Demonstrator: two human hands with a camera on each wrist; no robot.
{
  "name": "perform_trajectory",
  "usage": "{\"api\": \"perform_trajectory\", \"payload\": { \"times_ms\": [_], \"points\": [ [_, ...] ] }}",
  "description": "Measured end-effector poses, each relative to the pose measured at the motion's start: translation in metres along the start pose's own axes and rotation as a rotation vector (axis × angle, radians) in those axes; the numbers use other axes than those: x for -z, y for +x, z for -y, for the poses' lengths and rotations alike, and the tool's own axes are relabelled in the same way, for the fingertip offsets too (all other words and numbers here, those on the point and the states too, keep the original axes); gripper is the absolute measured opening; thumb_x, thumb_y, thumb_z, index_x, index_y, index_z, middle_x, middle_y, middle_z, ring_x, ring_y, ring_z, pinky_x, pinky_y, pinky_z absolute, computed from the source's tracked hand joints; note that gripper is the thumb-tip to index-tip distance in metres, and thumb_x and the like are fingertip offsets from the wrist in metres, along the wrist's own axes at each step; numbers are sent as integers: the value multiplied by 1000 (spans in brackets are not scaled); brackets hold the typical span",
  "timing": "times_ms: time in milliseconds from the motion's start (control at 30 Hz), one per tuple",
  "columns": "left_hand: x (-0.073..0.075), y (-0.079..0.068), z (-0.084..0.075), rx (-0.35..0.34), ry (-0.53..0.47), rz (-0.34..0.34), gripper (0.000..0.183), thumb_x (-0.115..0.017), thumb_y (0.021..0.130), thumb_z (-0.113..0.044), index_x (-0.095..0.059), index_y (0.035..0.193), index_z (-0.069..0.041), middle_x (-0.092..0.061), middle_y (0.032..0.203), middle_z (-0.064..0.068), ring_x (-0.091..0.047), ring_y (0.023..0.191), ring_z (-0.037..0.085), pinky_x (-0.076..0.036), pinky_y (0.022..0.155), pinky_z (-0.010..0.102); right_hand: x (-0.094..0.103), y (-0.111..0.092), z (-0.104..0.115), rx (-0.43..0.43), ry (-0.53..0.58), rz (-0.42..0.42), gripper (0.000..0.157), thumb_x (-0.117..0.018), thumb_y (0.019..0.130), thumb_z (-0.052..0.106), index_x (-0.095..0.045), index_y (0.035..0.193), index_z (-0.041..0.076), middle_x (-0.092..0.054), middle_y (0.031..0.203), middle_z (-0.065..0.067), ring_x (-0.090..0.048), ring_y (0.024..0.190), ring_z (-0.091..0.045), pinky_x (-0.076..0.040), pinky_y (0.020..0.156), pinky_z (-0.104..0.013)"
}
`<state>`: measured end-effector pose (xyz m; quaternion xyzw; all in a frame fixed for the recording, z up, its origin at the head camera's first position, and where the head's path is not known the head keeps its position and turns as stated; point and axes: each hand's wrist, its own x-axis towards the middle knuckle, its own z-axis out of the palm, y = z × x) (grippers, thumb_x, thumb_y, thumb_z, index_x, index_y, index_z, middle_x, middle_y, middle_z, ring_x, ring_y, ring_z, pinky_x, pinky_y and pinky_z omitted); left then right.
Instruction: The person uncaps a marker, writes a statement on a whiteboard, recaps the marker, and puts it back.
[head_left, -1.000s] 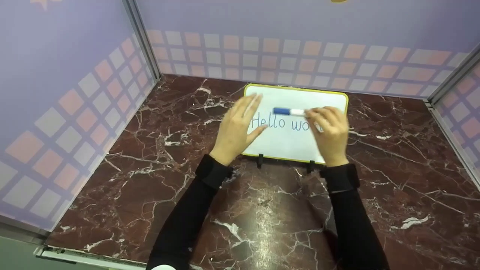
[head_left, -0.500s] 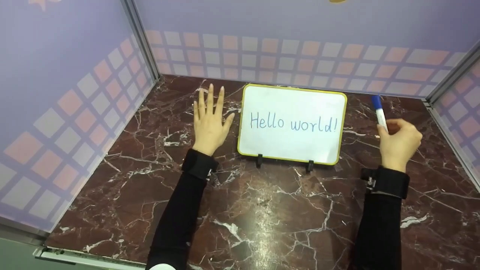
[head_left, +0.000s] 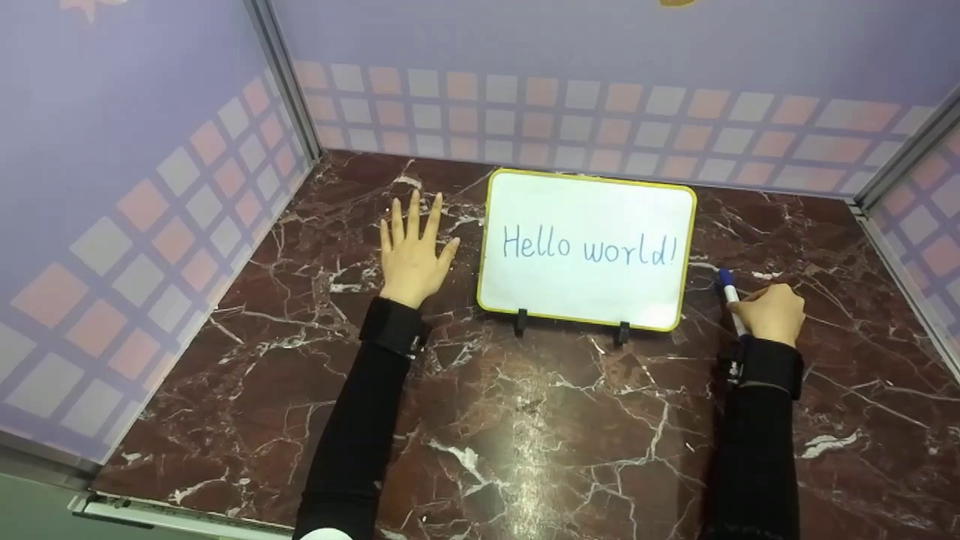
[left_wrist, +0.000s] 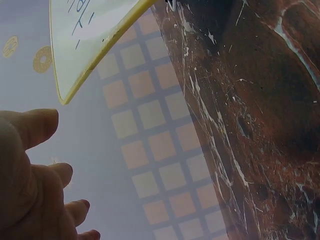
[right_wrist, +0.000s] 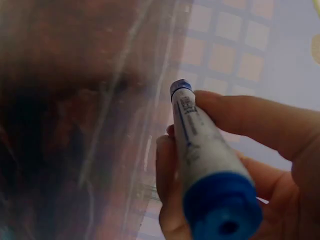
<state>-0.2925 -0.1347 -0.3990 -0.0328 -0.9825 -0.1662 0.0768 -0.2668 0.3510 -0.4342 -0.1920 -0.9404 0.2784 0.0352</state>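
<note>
A whiteboard [head_left: 585, 289] with a yellow frame stands on two black feet, with "Hello world!" written across it in blue. To its right, my right hand [head_left: 774, 311] pinches a white marker [head_left: 733, 301] with a blue cap, the cap pointing away from me. Close up in the right wrist view, thumb and fingers close around the barrel of the marker [right_wrist: 205, 135]. My left hand [head_left: 414, 262] is left of the board, fingers straight and spread, palm down, holding nothing. The left wrist view shows that hand [left_wrist: 30, 175] near a corner of the whiteboard [left_wrist: 90, 45].
The table [head_left: 525, 450] is dark red marble with white veins. Purple walls [head_left: 600, 45] with pink and white squares enclose it at the back and both sides. Grey metal posts [head_left: 285, 82] mark the corners.
Both hands have parted from in front of the board, one to each side, uncovering the writing. Over the last half second the right hand lowered the marker toward me; the left barely shifted.
</note>
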Motion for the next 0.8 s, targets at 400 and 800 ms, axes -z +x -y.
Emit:
{"api": "perform_trajectory", "payload": {
  "times_ms": [400,800],
  "points": [
    [0,1,-2,-3,17,31,68,-34,105,-49,-1,161,-28,7,168,7,11,154,37,4,126,57,-8,4,-9,-25,-10,56,43,-79,82,31,-73,94,-9,-72,80,-23,-59,102,-55,-51,91,-63],
    [0,-2,2,2,8,29,69,-37,104,-47,-5,161,-26,7,168,8,10,154,37,3,126,58,20,-6,7,15,6,8,55,-66,92,36,-65,119,-11,-63,120,-33,-52,115,-55,-43,102,-64]
  ]
}}
